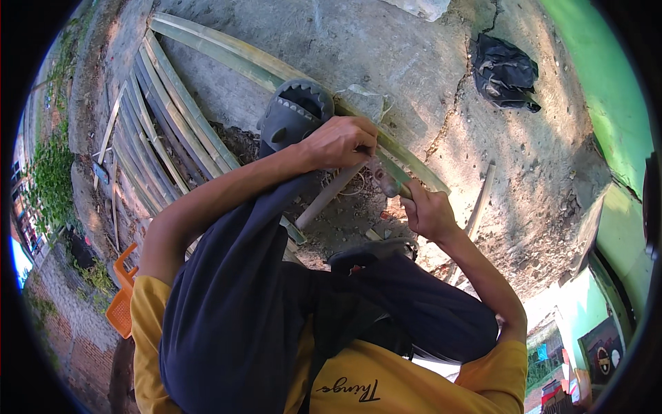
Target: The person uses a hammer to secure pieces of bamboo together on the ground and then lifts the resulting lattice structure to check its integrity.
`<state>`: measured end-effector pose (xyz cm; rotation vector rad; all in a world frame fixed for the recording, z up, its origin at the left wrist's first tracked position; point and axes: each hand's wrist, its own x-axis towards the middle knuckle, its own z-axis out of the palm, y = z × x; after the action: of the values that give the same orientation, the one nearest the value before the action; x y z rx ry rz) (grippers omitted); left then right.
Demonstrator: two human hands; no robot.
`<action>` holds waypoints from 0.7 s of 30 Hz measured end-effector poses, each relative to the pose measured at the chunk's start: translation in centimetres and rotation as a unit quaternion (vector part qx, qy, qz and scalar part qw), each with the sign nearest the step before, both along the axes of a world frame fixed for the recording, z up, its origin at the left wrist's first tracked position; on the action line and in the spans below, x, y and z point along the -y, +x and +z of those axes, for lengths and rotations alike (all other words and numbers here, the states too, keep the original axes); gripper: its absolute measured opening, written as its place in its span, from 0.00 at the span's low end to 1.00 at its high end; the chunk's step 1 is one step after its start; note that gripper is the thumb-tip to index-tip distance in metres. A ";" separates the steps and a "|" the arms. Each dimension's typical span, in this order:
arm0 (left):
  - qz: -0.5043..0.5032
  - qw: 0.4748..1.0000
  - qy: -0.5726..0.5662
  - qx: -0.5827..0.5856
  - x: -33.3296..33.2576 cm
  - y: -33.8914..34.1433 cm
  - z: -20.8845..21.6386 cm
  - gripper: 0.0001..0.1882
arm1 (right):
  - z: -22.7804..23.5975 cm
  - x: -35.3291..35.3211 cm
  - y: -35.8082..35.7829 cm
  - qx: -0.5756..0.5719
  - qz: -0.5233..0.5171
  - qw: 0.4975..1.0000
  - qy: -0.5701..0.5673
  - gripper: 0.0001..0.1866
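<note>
My left hand (343, 143) is closed in a pinch beside a long split bamboo pole (234, 52); what its fingertips hold is too small to make out. Just to the right, my right hand (433, 215) is wrapped round the short handle of a hammer (387, 183), whose rounded head points toward the left fingertips. A pale stick (329, 196) slants down from below my left hand. Close by my left wrist is a grey clog (293, 114) with a toothed opening, resting by the bamboo pole.
Several bamboo strips (162, 127) lie fanned out at the left. A black plastic bag (505, 72) sits on the cracked ground at the far right. An orange plastic chair (123, 300) stands at the left, and a green wall (607, 76) bounds the right side.
</note>
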<state>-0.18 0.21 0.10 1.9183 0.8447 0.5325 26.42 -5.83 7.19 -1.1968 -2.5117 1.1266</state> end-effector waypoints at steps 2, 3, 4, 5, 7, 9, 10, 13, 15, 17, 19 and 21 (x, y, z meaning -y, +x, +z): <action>0.008 1.000 -0.007 0.018 0.0 0.0 0.0 0.05 | 0.4 -0.1 0.3 -0.032 0.023 0.999 0.004 0.12; 0.023 0.999 -0.001 0.032 0.0 0.1 0.0 0.05 | 0.5 -0.2 0.4 -0.069 0.040 0.997 0.012 0.11; 0.023 0.999 0.001 0.032 0.0 0.1 0.0 0.05 | 0.5 -0.2 0.4 -0.046 0.042 0.998 0.019 0.10; 0.015 1.000 0.002 0.023 -0.1 0.1 0.1 0.05 | 0.4 -0.3 0.5 -0.051 0.051 0.997 0.025 0.10; 0.007 1.000 0.001 0.015 -0.2 0.1 0.1 0.04 | 0.2 -0.2 0.4 -0.056 0.043 0.997 0.028 0.10; 0.019 1.000 -0.003 0.017 -0.2 0.1 0.1 0.05 | -0.3 -0.1 0.1 -0.023 0.039 0.999 0.024 0.09; 0.019 1.000 -0.002 0.018 -0.2 0.1 0.1 0.05 | -0.4 -0.1 0.1 0.009 0.035 0.999 0.025 0.09; 0.009 0.999 0.043 -0.006 -0.4 0.2 0.1 0.05 | -0.5 -0.1 0.1 0.038 0.011 0.999 0.015 0.09; 0.007 1.000 0.010 0.012 -0.2 0.1 0.2 0.05 | -0.3 -0.2 0.3 -0.028 0.038 0.999 0.013 0.09; 0.010 1.000 0.006 0.019 0.0 0.1 0.2 0.05 | -0.2 -0.3 0.2 -0.085 0.056 0.995 0.013 0.10; 0.010 1.000 0.006 0.017 -0.3 0.1 0.0 0.05 | -0.3 -0.4 -0.1 0.073 0.028 0.997 -0.014 0.11; 0.009 1.000 0.014 0.018 -0.2 0.0 -0.1 0.05 | -0.3 -0.4 -0.2 0.078 0.029 0.997 -0.005 0.12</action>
<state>-0.14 0.46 0.04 1.9225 0.8374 0.5909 26.24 -5.43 6.92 -1.2696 -2.6735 1.1009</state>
